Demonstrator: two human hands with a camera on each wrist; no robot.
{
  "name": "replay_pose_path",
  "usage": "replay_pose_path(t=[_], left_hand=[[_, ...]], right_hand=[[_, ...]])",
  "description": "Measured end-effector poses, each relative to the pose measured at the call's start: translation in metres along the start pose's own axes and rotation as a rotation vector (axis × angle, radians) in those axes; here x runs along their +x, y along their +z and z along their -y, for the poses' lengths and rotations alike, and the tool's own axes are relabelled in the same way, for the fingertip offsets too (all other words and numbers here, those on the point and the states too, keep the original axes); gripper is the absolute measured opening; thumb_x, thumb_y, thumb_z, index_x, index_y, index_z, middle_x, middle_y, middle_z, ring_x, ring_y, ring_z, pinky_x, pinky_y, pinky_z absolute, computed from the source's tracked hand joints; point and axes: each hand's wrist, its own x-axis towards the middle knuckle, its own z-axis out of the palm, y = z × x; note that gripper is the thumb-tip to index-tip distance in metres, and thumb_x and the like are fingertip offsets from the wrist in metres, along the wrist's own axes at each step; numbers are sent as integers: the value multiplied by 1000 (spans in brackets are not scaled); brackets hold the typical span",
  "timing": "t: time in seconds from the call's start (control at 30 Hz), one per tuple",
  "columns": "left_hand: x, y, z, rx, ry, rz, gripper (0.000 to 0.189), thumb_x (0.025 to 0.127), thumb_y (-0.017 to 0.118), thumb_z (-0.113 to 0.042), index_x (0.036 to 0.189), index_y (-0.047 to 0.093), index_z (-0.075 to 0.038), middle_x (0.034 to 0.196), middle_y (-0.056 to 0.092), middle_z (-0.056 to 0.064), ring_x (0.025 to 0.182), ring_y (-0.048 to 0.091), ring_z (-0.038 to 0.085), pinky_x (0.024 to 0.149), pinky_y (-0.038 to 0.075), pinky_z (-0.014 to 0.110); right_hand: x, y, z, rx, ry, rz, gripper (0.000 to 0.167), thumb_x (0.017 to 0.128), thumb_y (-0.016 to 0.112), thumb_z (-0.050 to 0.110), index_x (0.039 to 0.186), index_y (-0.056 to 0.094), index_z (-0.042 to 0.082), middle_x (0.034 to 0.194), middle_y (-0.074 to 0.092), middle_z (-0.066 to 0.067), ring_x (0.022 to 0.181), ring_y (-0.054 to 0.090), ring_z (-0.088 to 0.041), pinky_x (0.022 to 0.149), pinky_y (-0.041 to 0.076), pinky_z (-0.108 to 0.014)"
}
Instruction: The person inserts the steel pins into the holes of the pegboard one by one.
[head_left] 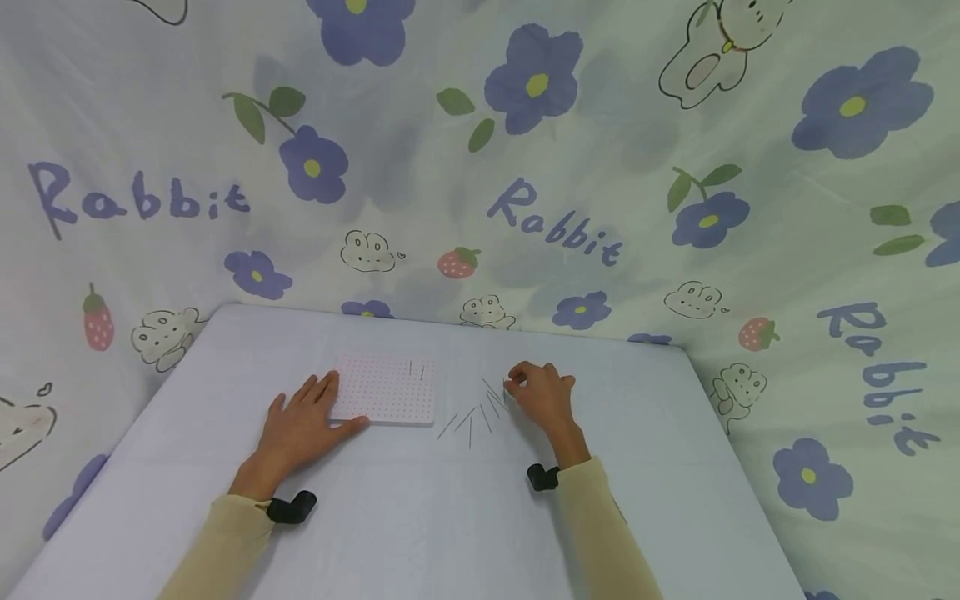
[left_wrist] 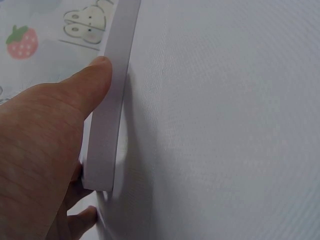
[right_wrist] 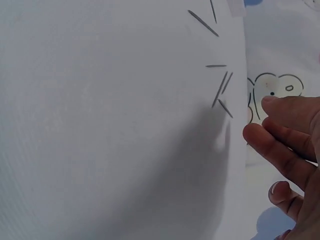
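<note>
A white pegboard (head_left: 384, 392) with rows of small holes lies on the table, two thin dark sticks upright near its far right corner. My left hand (head_left: 303, 421) rests at the board's near left corner, its fingers straight and spread along the left side. In the left wrist view, the thumb (left_wrist: 95, 82) presses the edge of the board (left_wrist: 107, 145). Right of the board, several thin dark sticks (head_left: 470, 432) lie scattered. My right hand (head_left: 543, 398) pinches one thin stick (head_left: 504, 393) between thumb and index finger, just beside the others.
The white table (head_left: 420, 517) ends at a cloth backdrop (head_left: 405, 158) printed with flowers, rabbits and strawberries, which rises behind it and at both sides. In the right wrist view, loose sticks (right_wrist: 203, 23) lie near the hand's shadow.
</note>
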Motion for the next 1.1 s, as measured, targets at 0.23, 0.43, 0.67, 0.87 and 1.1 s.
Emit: replay_pose_path(t=[0.23, 0.43, 0.67, 0.87, 1.1], left_hand=[[-1, -2, -1, -1, -5, 2, 108, 89, 54, -74, 154, 28, 7, 159, 31, 27, 146, 25, 50, 109, 16, 77], [0, 1, 0, 6, -10, 5, 110, 88, 51, -77, 155, 27, 7, 160, 30, 26, 147, 24, 50, 110, 15, 77], [3, 5, 3, 15, -13, 2, 112, 87, 48, -80, 155, 27, 6, 160, 30, 26, 147, 24, 49, 110, 15, 77], [2, 5, 3, 15, -12, -2, 111, 87, 51, -79, 155, 28, 6, 160, 31, 26, 147, 25, 49, 110, 15, 77], [1, 3, 2, 10, -9, -9, 109, 88, 54, -76, 155, 29, 7, 159, 31, 26, 146, 25, 50, 110, 15, 77]], right_hand=[[1, 6, -1, -16, 21, 48, 21, 94, 72, 37, 106, 75, 20, 97, 73, 7, 96, 58, -22, 87, 33, -53], [2, 10, -2, -19, 11, 47, 20, 92, 73, 35, 104, 76, 20, 94, 73, 6, 95, 59, -22, 86, 35, -53], [7, 17, -3, -42, 12, 55, 21, 90, 77, 36, 104, 78, 20, 91, 72, 7, 93, 59, -20, 87, 36, -54], [8, 21, -3, -29, 22, 51, 20, 88, 79, 34, 102, 78, 19, 88, 71, 7, 92, 59, -20, 86, 36, -54], [9, 22, -4, -44, 40, 65, 16, 92, 75, 31, 104, 78, 21, 92, 71, 7, 96, 58, -20, 88, 36, -55]])
